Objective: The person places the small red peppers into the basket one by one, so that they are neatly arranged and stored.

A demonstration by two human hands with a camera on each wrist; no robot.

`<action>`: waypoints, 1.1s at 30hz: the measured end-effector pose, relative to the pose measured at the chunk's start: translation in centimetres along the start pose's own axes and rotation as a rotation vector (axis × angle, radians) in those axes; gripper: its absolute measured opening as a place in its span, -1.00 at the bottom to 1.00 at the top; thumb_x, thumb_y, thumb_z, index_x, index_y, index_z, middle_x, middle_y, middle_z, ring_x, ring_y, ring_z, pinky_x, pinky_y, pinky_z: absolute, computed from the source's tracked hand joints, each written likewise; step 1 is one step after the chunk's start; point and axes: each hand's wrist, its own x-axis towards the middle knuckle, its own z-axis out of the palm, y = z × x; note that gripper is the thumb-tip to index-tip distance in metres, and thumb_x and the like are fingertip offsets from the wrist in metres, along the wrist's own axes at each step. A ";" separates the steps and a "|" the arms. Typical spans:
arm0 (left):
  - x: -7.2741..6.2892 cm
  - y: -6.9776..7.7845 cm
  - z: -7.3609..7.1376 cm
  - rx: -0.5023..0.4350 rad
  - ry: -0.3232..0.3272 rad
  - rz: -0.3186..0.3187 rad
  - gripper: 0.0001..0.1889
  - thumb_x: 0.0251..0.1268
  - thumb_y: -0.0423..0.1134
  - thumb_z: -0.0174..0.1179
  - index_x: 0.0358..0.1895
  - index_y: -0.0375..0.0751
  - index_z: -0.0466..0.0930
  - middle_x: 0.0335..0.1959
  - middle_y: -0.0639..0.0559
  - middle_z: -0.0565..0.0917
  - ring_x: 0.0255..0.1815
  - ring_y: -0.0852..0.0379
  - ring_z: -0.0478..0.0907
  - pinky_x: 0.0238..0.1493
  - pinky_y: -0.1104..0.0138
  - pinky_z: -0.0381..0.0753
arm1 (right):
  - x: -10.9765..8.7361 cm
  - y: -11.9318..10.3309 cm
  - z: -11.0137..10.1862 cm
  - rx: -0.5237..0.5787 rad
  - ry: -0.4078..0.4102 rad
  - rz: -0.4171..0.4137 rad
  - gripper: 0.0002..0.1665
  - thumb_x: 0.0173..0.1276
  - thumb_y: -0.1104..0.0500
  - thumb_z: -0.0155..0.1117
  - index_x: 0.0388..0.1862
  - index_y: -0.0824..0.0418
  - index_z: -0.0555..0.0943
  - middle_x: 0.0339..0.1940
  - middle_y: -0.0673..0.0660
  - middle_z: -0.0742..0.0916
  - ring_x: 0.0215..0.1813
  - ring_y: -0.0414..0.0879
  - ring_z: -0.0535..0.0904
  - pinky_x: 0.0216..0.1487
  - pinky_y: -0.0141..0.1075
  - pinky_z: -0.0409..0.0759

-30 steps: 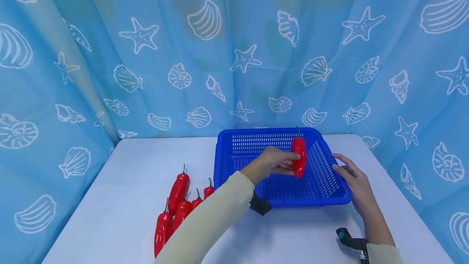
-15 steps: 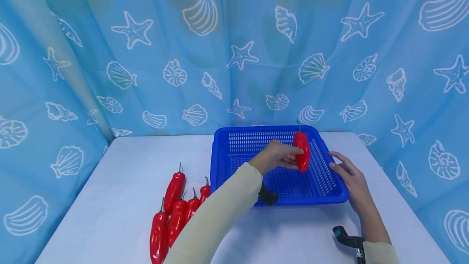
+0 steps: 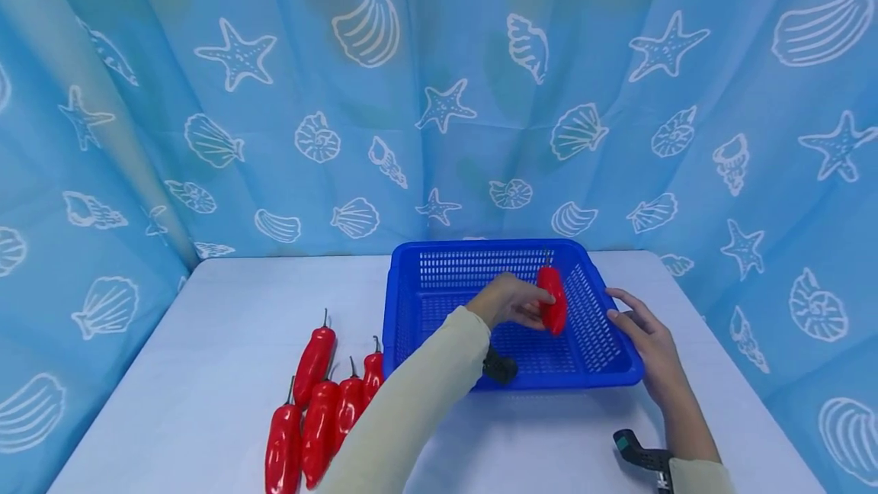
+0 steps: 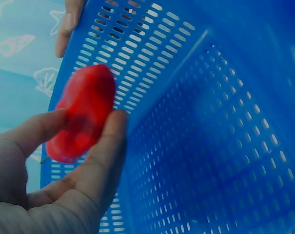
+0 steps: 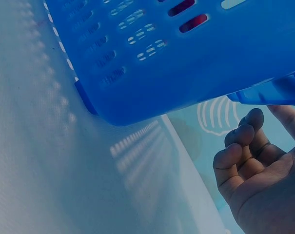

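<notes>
i see the left hand pinching the red pepper between itself and the basket's right wall, long axis roughly along that wall, stem toward the far side of the basket; the right hand touches its rim, grip indeterminable.

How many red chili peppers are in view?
6. The left hand holds one red chili pepper at the blue basket. Five lie on the table: the farthest pepper, the leftmost pepper, and three peppers to its right. The sleeve may hide more.
</notes>
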 end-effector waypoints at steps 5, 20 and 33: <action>0.6 -0.4 0.1 0.054 -0.026 -0.025 -0.75 0.20 -0.44 0.39 -0.14 -0.44 0.53 -0.29 -0.35 0.65 -0.19 -0.28 0.71 0.02 -0.03 0.67 | 0.0 0.1 0.0 -0.007 0.001 -0.003 -0.24 0.46 -0.35 0.05 0.58 -0.25 0.21 0.42 0.35 0.40 0.33 0.33 0.41 0.17 0.10 0.59; 3.3 -1.4 0.3 0.122 -0.157 -0.099 -0.72 0.25 -0.43 0.36 -0.08 -0.51 0.51 -0.20 -0.40 0.66 -0.10 -0.30 0.71 0.01 0.06 0.69 | -0.1 0.0 0.0 -0.029 0.027 -0.011 -0.23 0.46 -0.34 0.07 0.57 -0.17 0.24 0.29 0.30 0.49 0.27 0.22 0.47 0.25 0.12 0.52; 4.0 -1.9 -0.4 0.098 -0.231 -0.089 -0.77 0.38 -0.45 0.18 0.00 -0.55 0.58 -0.11 -0.39 0.65 0.04 -0.25 0.66 0.07 0.11 0.67 | 0.0 0.1 -0.3 -0.053 0.031 -0.035 -0.24 0.46 -0.35 0.05 0.56 -0.19 0.25 0.26 0.29 0.52 0.25 0.20 0.49 0.24 0.14 0.53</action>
